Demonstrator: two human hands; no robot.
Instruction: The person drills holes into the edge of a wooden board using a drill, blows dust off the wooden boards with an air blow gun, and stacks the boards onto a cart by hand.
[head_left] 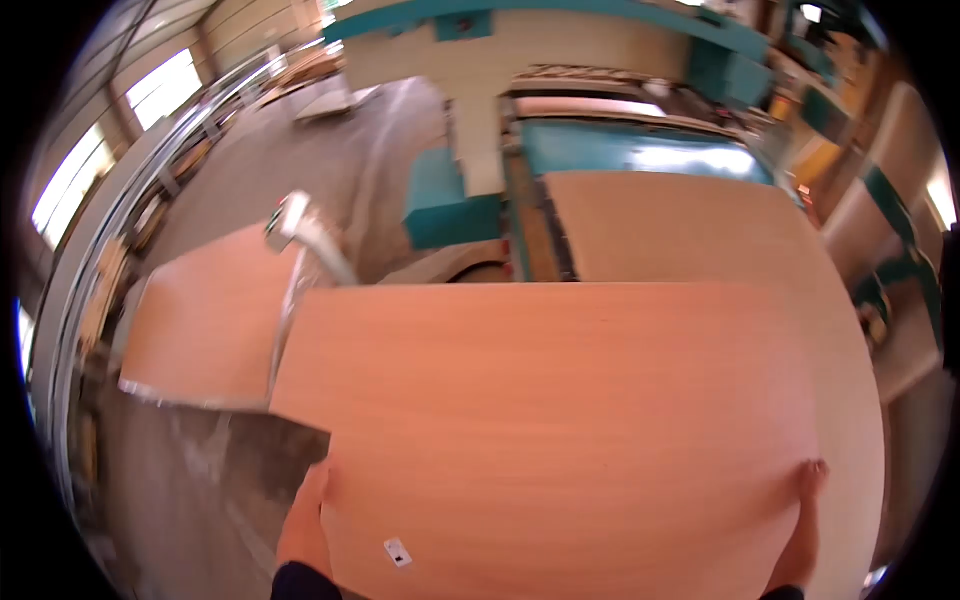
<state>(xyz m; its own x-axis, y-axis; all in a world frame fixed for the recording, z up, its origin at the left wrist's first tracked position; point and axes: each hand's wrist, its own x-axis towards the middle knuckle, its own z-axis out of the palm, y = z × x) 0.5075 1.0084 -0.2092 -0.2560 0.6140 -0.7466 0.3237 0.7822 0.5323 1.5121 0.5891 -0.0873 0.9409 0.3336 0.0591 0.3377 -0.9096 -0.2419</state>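
Observation:
A large wood-grain panel spans the space in front of me, its near part close to my body. At its left edge my left hand is closed on the board, most of the fingers hidden by it. My right hand grips the opposite edge, fingers curled over the rim. A small white label with a dark mark lies on the panel's near left surface. Beneath and beyond the panel is a plain brown board.
A teal and cream machine with an overhead beam stands ahead. To the left lies a stack of similar panels, with a white device on an arm beside it. Metal rails run along the left wall.

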